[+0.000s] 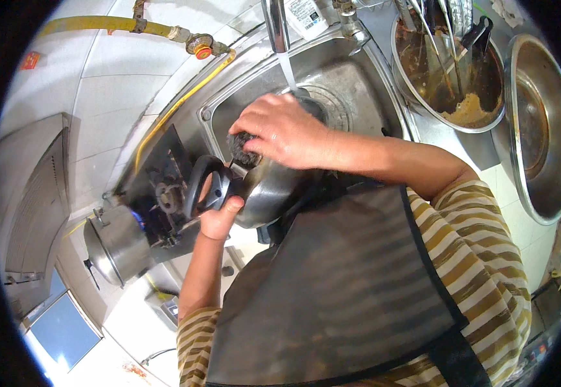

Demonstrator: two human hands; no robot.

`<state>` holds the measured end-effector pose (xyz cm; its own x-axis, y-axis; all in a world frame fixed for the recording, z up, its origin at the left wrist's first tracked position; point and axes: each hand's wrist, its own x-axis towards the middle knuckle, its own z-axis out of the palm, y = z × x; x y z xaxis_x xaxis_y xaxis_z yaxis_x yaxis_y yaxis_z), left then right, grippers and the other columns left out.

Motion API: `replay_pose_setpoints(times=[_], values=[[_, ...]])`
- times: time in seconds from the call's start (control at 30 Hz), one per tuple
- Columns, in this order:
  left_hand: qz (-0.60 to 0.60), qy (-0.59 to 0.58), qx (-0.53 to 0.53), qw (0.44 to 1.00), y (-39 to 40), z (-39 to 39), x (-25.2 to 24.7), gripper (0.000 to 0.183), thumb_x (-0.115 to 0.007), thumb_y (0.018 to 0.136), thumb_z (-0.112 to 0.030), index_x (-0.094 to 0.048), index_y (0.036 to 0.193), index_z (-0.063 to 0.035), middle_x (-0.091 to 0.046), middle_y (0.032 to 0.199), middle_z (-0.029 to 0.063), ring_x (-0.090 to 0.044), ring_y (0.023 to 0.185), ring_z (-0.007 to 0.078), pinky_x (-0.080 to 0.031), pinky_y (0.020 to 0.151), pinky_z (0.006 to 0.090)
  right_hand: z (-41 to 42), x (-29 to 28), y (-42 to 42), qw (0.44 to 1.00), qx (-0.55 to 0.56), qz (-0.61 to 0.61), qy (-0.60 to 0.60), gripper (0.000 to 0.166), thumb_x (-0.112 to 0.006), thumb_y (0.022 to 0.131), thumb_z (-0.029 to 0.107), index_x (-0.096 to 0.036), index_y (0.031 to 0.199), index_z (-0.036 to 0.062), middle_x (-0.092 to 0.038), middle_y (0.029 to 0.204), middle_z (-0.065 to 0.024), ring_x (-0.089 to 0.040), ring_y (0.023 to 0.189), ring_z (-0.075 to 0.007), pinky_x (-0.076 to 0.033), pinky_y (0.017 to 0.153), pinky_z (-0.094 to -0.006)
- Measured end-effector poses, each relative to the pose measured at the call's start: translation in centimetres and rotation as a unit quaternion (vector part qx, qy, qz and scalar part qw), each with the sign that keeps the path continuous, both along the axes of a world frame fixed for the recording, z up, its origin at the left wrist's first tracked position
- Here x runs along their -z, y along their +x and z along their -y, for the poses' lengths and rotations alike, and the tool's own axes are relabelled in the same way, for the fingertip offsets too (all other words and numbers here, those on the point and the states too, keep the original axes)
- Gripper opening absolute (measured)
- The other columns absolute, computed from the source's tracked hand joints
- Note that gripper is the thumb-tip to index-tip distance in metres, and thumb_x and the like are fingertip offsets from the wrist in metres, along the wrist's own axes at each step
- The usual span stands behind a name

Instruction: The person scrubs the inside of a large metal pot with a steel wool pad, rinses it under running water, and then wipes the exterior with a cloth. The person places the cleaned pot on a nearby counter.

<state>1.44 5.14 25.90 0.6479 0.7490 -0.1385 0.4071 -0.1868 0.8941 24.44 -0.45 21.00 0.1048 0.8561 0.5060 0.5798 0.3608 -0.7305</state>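
My left hand (220, 217) grips a stainless steel pot (275, 193) by its black loop handle (196, 181), thumb against the metal. The pot is tilted at the near edge of the sink (363, 67), partly hidden by my right arm and a dark apron (338, 280). My right hand (283, 133) holds a grey steel-wool scrubber (242, 147) against the rim near the handle. Behind that hand, water (286, 72) runs from the faucet (275, 26) into the sink. A dark rounded thing (314, 106) shows just beyond my knuckles; what it is I cannot tell.
At the right, a steel pot (401, 89) holds utensils and brownish liquid, beside a wide steel basin (559, 130). A white bottle (305, 17) stands behind the sink. Leftward are a gas burner (166, 196), a lidded pot (120, 244) and a yellow gas hose (183, 99).
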Motion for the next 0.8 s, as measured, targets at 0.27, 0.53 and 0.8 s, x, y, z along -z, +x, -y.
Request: replay_pose_setpoints(times=[0.27, 0.53, 0.8], values=[[0.015, 0.008, -0.043, 0.999, -3.0, -1.3, 1.5, 0.085, -0.078, 0.065, -0.058, -0.054, 0.12, 0.002, -0.058, 0.11, 0.0054, -0.054, 0.1, 0.0178, -0.042, 0.091, 0.0328, -3.3, 15.5, 7.4, 0.838, -0.093, -0.466, -0.267, 0.034, -0.055, 0.089, 0.014, -0.055, 0.122, 0.0074, -0.061, 0.107, -0.0021, -0.057, 0.097, -0.0154, -0.046, 0.084, -0.0286], [0.112, -0.043, -0.051, 0.991, -3.1, -1.3, 1.0, 0.079, -0.075, 0.072, -0.054, -0.051, 0.123, 0.0014, -0.056, 0.117, 0.0079, -0.05, 0.111, 0.0192, -0.037, 0.098, 0.035, -3.2, 14.2, 7.2, 0.78, -0.036, -0.545, -0.305, 0.044, -0.055, 0.088, 0.014, -0.05, 0.131, 0.0068, -0.061, 0.11, -0.0033, -0.057, 0.094, -0.0133, -0.046, 0.084, -0.029], [-0.012, 0.078, -0.012, 0.997, -3.3, -1.1, 1.1, 0.083, -0.071, 0.072, -0.061, -0.05, 0.124, 0.0009, -0.058, 0.112, 0.0071, -0.054, 0.103, 0.0198, -0.041, 0.094, 0.0357, -4.6, 5.6, 5.3, 0.946, -0.155, -0.185, -0.218, 0.037, -0.063, 0.081, 0.026, -0.061, 0.111, 0.0048, -0.065, 0.099, -0.0093, -0.059, 0.089, -0.018, -0.047, 0.078, -0.0326]])
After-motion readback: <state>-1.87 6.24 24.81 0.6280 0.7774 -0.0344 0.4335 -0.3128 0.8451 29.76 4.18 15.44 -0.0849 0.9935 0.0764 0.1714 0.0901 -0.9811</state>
